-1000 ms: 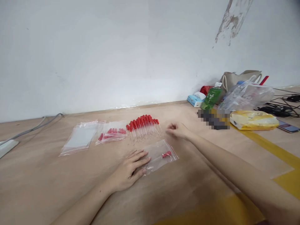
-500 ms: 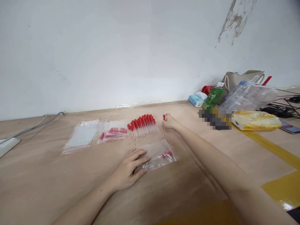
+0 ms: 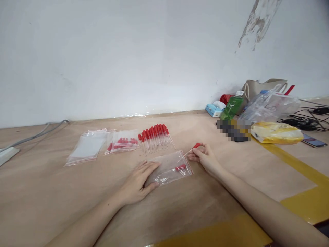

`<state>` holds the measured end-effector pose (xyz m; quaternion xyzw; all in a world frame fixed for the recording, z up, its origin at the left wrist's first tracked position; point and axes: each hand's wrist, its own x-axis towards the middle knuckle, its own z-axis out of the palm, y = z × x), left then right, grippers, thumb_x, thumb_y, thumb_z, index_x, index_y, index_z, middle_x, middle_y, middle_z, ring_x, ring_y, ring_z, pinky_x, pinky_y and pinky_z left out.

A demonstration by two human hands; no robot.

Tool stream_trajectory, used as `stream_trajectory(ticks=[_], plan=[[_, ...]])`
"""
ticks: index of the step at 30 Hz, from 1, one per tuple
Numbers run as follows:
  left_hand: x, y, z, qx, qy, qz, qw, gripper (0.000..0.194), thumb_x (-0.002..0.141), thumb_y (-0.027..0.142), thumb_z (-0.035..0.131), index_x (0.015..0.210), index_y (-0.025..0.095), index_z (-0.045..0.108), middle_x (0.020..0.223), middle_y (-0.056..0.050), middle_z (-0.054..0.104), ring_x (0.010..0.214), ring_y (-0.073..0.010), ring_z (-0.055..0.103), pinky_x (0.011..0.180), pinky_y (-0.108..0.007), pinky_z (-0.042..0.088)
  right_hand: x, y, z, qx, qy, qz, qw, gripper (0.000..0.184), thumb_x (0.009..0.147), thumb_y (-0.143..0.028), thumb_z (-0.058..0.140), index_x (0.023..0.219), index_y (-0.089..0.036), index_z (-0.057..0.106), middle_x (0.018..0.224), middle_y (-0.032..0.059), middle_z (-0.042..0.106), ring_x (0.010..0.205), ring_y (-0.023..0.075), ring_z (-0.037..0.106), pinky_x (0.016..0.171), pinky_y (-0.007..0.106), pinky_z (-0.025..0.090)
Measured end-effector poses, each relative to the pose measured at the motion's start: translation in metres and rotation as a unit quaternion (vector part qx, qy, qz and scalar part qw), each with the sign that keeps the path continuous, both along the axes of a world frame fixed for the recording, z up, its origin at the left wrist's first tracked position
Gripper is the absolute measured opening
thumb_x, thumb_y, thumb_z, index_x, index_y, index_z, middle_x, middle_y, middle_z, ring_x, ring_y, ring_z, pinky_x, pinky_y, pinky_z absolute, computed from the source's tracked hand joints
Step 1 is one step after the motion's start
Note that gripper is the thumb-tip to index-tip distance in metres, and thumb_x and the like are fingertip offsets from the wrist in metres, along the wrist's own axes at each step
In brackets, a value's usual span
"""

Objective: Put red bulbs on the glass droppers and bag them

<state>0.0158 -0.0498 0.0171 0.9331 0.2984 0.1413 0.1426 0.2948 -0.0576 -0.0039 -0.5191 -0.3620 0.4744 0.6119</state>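
Observation:
Lying flat, my left hand (image 3: 138,182) rests on the left end of a clear zip bag (image 3: 168,163), fingers spread. Inside that bag, toward its right end, are red rubber bulbs (image 3: 180,167); their exact number is hard to make out. My right hand (image 3: 205,158) pinches a dropper (image 3: 196,145) by its red bulb, just past the bag's right edge. The dropper's thin clear tube slants down-left, its tip at the bag's red-lined end; I cannot tell whether the tip is inside. Behind the bag, several droppers (image 3: 154,133) with red bulbs lie side by side in a row.
Left of the row lie filled bags (image 3: 123,145) and a stack of flat zip bags (image 3: 88,145). At right are a tissue pack (image 3: 214,109), a green bottle (image 3: 232,107), plastic bags (image 3: 272,106), a yellow packet (image 3: 277,133) and a phone (image 3: 314,140). A cable (image 3: 38,133) runs at far left.
My right hand has come nearer and to the right with the dropper, which has turned from upright to slanted, its tip now at the bag's end. My left hand stays on the bag.

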Motion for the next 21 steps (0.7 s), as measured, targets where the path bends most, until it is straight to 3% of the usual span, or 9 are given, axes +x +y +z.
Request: stream_trajectory(ticks=[3,6,12,16,18,21], plan=[[0.000,-0.001,0.001,0.000,-0.002,-0.002,1.000,0.053,0.086,0.038,0.042,0.134,0.025,0.024,0.133,-0.005,0.041,0.120,-0.0217,0.039,0.104,-0.045,0.023,0.007,-0.004,0.001,-0.014,-0.021,0.100,0.995,0.039,0.062,-0.040,0.068,0.081,-0.021,0.040,0.073,-0.0007,0.059,0.064,0.0119,0.060,0.063,0.028,0.049],[0.000,-0.001,0.001,0.003,0.004,0.002,1.000,0.053,0.086,0.038,0.042,0.134,0.025,0.024,0.134,-0.005,0.040,0.121,-0.0224,0.037,0.104,-0.046,0.023,0.018,-0.005,0.001,-0.015,-0.136,0.185,0.973,0.035,0.059,-0.039,0.070,0.078,-0.017,0.050,0.070,-0.0007,0.058,0.061,0.0091,0.055,0.059,0.024,0.045],[0.001,-0.001,0.001,0.000,-0.001,-0.001,1.000,0.053,0.085,0.039,0.044,0.133,0.025,0.026,0.134,-0.004,0.040,0.122,-0.0229,0.036,0.104,-0.046,0.024,0.015,-0.003,0.004,0.037,-0.324,0.242,0.914,0.035,0.066,-0.045,0.063,0.082,-0.015,0.066,0.053,-0.0032,0.052,0.048,0.0068,0.042,0.047,0.020,0.035],[0.001,-0.001,0.000,-0.008,0.005,-0.005,1.000,0.055,0.084,0.040,0.044,0.133,0.025,0.025,0.134,-0.004,0.040,0.121,-0.0210,0.037,0.105,-0.045,0.023,0.008,-0.008,0.012,0.076,-0.316,0.342,0.882,0.036,0.075,-0.046,0.054,0.089,-0.017,0.069,0.072,0.0029,0.064,0.069,0.0141,0.055,0.063,0.025,0.043],[0.002,-0.001,0.000,-0.010,0.007,-0.006,1.000,0.055,0.084,0.040,0.044,0.133,0.024,0.025,0.134,-0.004,0.040,0.121,-0.0208,0.037,0.105,-0.045,0.022,0.007,-0.010,0.014,0.077,-0.294,0.365,0.880,0.036,0.075,-0.044,0.055,0.095,-0.017,0.067,0.078,0.0037,0.065,0.076,0.0160,0.056,0.068,0.026,0.044],[0.002,-0.001,0.001,-0.010,0.000,-0.008,1.000,0.055,0.084,0.039,0.044,0.134,0.024,0.025,0.134,-0.005,0.040,0.121,-0.0214,0.038,0.105,-0.046,0.022,0.006,-0.012,0.014,0.061,-0.277,0.358,0.890,0.039,0.073,-0.042,0.059,0.102,-0.017,0.064,0.075,0.0029,0.065,0.070,0.0148,0.056,0.063,0.025,0.045]])
